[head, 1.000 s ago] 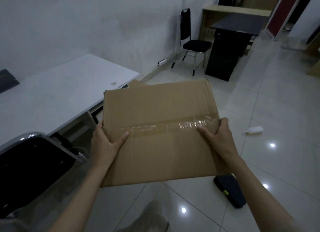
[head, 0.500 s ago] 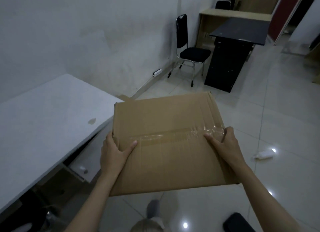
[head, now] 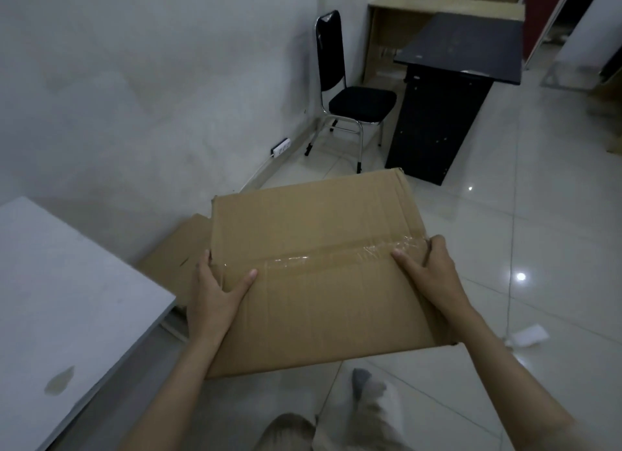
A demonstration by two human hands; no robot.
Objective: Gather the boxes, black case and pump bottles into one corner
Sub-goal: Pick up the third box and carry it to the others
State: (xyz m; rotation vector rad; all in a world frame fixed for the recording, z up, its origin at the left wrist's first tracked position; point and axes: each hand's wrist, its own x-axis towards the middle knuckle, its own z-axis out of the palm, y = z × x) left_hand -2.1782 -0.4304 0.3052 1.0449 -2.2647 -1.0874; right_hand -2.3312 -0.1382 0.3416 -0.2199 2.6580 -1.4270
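A sealed cardboard box (head: 316, 269) is held up in front of the person, above the tiled floor (head: 538, 248), its broad top face turned toward the camera and a strip of clear packing tape (head: 336, 253) running across its middle seam; the left hand (head: 215, 292) grips the box's left edge, thumb stretched over the top face along the tape and fingers wrapped round the side out of sight; the right hand (head: 430, 272) grips the right edge in the same way, thumb lying on the crinkled end of the tape and fingers curled over the edge. Behind the box's left side, low against the wall, a second piece of brown cardboard (head: 178, 258) shows; whether it is a flattened sheet or a closed box cannot be told, and it is partly hidden by the held box. A white tabletop (head: 60, 299) with a small dark stain fills the lower left, its corner close to that cardboard. On the floor to the right of the held box lies a small white object (head: 528, 337), blurred, possibly a bottle on its side. Farther back, a black chair with chrome legs (head: 353, 97) stands by the wall, just beside a black desk (head: 447, 90); a white power strip (head: 281, 147) lies at the foot of the wall. The person's legs and a grey-socked foot (head: 361, 378) appear at the bottom edge.
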